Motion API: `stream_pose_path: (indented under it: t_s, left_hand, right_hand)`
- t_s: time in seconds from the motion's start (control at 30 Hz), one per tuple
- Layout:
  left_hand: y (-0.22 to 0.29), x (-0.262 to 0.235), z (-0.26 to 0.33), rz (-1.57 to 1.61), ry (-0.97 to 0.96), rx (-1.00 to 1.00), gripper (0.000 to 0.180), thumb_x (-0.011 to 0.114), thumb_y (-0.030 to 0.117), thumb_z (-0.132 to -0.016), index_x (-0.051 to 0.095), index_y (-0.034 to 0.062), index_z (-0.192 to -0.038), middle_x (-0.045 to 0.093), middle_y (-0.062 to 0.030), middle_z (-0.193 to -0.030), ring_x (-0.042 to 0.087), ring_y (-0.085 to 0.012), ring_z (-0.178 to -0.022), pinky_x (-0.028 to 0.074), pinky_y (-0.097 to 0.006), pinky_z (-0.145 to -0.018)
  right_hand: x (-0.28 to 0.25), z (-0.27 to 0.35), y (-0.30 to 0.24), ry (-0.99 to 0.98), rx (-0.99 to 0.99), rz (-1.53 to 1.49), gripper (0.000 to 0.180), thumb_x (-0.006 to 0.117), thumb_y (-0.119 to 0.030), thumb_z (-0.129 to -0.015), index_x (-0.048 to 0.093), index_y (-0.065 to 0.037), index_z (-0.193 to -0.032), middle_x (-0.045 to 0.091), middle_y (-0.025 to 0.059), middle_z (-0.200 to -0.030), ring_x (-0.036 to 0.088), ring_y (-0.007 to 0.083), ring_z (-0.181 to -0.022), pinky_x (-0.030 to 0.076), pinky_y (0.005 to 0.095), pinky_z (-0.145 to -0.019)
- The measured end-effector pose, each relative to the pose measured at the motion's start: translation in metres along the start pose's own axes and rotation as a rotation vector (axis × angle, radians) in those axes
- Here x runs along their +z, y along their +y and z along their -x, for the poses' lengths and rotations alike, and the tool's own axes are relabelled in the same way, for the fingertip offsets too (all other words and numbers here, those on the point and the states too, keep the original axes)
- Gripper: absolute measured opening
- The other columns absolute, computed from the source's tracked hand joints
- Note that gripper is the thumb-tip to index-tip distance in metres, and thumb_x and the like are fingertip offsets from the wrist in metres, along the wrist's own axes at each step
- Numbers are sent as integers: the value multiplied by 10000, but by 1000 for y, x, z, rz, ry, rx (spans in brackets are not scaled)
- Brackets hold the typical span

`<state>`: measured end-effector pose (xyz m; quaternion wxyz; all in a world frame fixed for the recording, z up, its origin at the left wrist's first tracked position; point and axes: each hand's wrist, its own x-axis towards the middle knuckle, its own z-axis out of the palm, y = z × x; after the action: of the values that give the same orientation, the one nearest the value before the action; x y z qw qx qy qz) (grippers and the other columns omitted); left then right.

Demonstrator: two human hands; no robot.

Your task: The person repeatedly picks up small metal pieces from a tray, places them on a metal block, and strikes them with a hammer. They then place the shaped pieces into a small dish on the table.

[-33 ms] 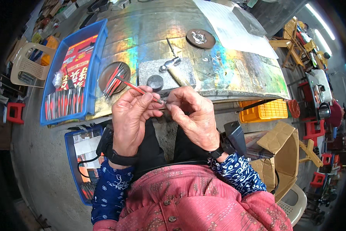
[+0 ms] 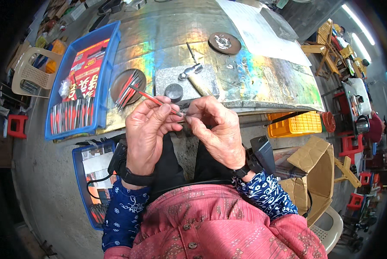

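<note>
My left hand (image 2: 146, 129) pinches a slender red-and-black, pen-like rod (image 2: 152, 99) between thumb and fingers. The rod slants down to the right, toward my right hand (image 2: 217, 129). There the thumb and forefinger are pressed together at the rod's lower end; whatever small thing they hold is hidden. Beyond my left hand, a round brown plate (image 2: 122, 77) bears several similar rods (image 2: 126, 93). On a grey stone slab (image 2: 165, 74) ahead lie a hammer (image 2: 198, 85) with a wooden handle and a round black block (image 2: 173, 92).
A blue tray (image 2: 109, 58) at left holds rows of red-and-black rods. Another blue tray (image 2: 80, 175) sits below it. Silvery scraps lie on a far brown plate (image 2: 235, 46). A thin dark tool (image 2: 191, 52) is near. An open cardboard box (image 2: 320, 172) stands right, a yellow crate (image 2: 294, 124) beyond.
</note>
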<state>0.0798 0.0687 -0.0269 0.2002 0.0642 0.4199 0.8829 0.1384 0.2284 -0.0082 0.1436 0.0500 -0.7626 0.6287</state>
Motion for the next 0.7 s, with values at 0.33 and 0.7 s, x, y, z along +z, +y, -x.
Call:
stream_pose_path:
  t_s: [0.33,0.7]
  left_hand:
    - [-2,-3,4,40,-2,7,151,562,66,-958,575,-1,-1093,676,-130,-955,693,-188,-799,593,-296,-652]
    - [-8,0,7,-104,30,120,181,589,39,-935,583,-39,-1098,681,-158,-959,688,-197,-796,598,-302,-686]
  right_hand:
    - [8,0,4,74,-80,41,142,597,65,-781,584,4,-908,577,55,-726,558,124,-638,470,259,-611]
    - [11,3,2,104,-131,187,156,633,54,-788,583,-11,-921,578,76,-735,575,183,-636,471,286,-619]
